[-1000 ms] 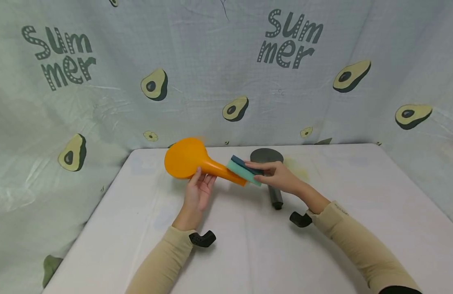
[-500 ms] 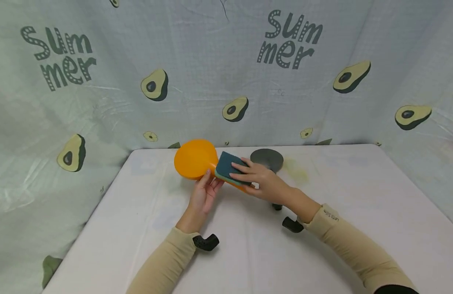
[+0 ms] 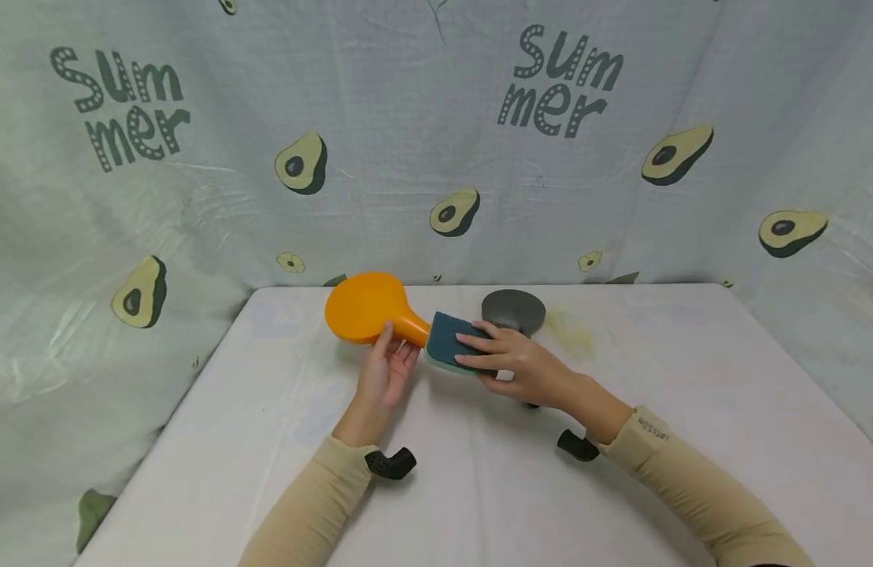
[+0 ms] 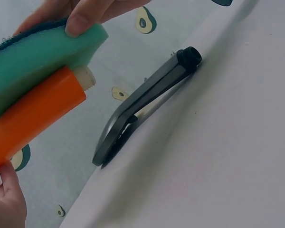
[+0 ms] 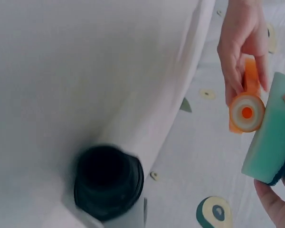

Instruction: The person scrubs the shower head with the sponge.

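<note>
An orange hand shower head is held up off the table by my left hand, thumb and fingers around its neck. My right hand grips a sponge with a dark blue scouring face and a light green foam side. The foam lies against the shower head's handle and hides most of it in the head view. In the right wrist view, the handle's round end touches the foam.
Behind my right hand, a dark grey shower head lies on the white-covered table, its threaded end toward me. An avocado-print curtain hangs along the back and sides.
The sponge slid left and up the handle toward the neck, then back right and down toward the end. Its blue face has turned upward. The shower head shifted right, then back left.
</note>
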A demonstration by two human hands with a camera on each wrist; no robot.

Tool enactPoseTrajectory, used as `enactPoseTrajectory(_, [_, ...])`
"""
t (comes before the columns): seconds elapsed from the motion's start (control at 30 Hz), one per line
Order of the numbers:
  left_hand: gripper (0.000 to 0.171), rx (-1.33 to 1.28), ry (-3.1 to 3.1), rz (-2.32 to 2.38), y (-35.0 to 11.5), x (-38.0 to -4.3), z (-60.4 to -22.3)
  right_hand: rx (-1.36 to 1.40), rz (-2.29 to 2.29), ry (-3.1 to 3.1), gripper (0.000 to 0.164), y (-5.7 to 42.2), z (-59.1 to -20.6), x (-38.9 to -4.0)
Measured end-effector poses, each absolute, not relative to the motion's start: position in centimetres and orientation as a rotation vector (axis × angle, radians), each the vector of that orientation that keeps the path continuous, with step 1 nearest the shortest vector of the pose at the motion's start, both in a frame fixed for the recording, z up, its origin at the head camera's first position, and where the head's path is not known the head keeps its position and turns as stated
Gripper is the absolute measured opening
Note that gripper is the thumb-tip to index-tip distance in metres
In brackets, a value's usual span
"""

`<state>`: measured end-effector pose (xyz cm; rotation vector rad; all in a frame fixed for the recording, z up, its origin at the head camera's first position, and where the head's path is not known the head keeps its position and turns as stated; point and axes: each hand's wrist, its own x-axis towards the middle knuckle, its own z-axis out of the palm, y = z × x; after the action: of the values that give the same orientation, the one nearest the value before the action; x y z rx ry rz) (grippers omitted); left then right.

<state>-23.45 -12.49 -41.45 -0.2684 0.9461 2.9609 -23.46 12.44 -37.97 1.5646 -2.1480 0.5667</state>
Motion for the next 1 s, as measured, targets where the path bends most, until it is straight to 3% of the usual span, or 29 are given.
enactPoseTrajectory(0.5, [0.044, -0.244, 1.18, 2.834, -13.9, -23.9, -40.4, 1.476, 0.609, -2.112, 0.053, 12.5, -38.6, -23.6])
enactPoseTrajectory(0.77, [0.038, -0.202, 1.265, 2.742, -15.9, -24.4, -39.6, 1.315, 0.703, -2.015, 0.034, 13.2, -38.9, -24.1])
enactPoseTrajectory(1.0, [0.037, -0.141, 1.289, 2.74, -17.3, -24.6, -39.3, 1.213, 0.697, -1.999, 0.052, 13.7, -38.9, -24.3])
